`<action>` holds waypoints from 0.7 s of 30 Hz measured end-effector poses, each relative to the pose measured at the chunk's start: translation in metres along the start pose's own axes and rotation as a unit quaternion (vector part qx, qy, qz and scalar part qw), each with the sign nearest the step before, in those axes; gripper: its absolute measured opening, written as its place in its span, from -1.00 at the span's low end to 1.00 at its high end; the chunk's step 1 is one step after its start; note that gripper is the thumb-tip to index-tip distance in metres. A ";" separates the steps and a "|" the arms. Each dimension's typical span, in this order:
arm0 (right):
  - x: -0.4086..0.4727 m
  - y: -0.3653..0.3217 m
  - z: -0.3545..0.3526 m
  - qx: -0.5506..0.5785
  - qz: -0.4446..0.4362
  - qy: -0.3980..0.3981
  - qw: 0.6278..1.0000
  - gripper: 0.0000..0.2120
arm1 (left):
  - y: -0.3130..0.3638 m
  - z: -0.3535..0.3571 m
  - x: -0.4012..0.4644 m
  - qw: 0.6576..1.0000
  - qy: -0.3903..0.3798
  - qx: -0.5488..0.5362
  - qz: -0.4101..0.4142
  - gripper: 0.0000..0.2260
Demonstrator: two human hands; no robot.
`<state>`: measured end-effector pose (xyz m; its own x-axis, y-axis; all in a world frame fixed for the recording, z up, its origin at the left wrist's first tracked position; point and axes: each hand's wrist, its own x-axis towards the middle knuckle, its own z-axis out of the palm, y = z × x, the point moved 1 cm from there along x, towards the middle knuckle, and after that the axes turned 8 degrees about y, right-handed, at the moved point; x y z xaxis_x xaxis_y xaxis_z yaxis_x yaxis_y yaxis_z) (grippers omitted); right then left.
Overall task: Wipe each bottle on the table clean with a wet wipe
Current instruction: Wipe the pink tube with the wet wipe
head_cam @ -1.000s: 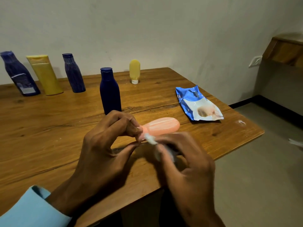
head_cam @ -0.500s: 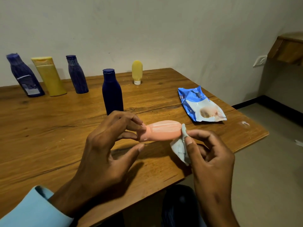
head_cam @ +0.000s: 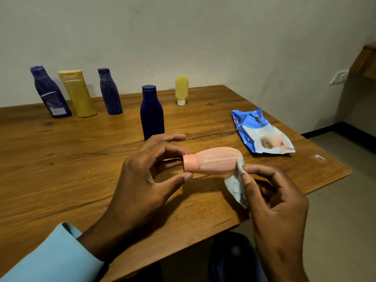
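Far left, by the wall: dark blue labelled bottle (head_cam: 50, 92), yellow flat-capped bottle (head_cam: 78, 93), and a second dark blue bottle (head_cam: 109, 91), all upright in a row, streaked with pale marks. Centre: plain dark blue bottle (head_cam: 152, 112), upright, nearer than the row; behind and right of it, small yellow tube (head_cam: 181, 89) standing on its white cap. Near centre: left hand (head_cam: 146, 180), fingertips and thumb pinching the cap end of the pink bottle (head_cam: 213, 160), which is held on its side just above the wooden table (head_cam: 61, 159); pale streaks run along its body. Near right: right hand (head_cam: 274, 202), thumb and forefinger gripping a crumpled wet wipe (head_cam: 237, 184) pressed to the bottle's rounded base end. Far right: blue-and-white wipe pack (head_cam: 260, 132), lying flat. Handling note, as judgement: draw the wipe lengthwise over the streaks, rotate the bottle from the cap between strokes, keep the pinch firm so it does not twist free.
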<state>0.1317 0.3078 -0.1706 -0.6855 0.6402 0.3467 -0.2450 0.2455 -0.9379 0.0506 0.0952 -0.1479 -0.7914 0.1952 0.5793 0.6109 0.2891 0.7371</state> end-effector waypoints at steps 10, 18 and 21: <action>0.004 0.001 -0.001 -0.064 -0.047 0.052 0.996 -0.87 | 0.001 0.000 0.001 0.992 0.022 -0.094 -0.086 -0.67; 0.001 -0.006 0.010 -0.159 -0.148 0.046 0.975 -0.77 | 0.001 -0.001 0.003 0.986 0.024 -0.112 -0.122 -0.66; 0.000 -0.005 0.014 -0.172 -0.162 0.034 0.971 -0.73 | 0.002 -0.001 0.003 0.985 0.025 -0.118 -0.126 -0.64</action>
<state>0.1235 0.2962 -0.1666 -0.5605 0.5327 0.6341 -0.1881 0.6638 -0.7239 0.0497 0.0959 -0.1444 -0.9202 0.0976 0.3790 0.3877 0.0946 0.9169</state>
